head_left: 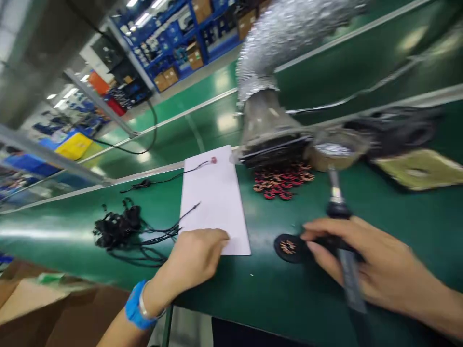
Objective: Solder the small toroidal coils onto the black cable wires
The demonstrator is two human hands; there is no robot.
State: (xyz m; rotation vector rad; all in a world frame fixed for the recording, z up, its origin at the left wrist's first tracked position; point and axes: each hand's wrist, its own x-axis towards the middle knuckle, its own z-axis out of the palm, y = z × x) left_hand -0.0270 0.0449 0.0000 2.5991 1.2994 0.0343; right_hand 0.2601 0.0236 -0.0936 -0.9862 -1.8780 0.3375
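My right hand (pixel 365 260) has a soldering iron (pixel 338 207) in its grip, the metal tip pointing away from me. Its thumb and forefinger reach the edge of a round black disc (pixel 282 254) that carries a small ring with copper-coloured marks (pixel 288 247). Over the lower edge of a white sheet (pixel 213 197), my left hand (pixel 200 253) is closed, its fingertips hidden. Thin black cables (pixel 159 236) run up to that hand from a tangled bundle (pixel 117 226) on the left. Another black cable (pixel 170 179) lies across the sheet's upper part, by a small reddish piece (pixel 213 160).
A pile of red-and-black ring-shaped parts (pixel 280 180) lies under a fume hood (pixel 269 125) on a silver duct (pixel 296 38). Behind the iron's tip is a round holder (pixel 333 149); a yellowish pad (pixel 421 168) lies right. A cardboard box (pixel 54 308) stands lower left.
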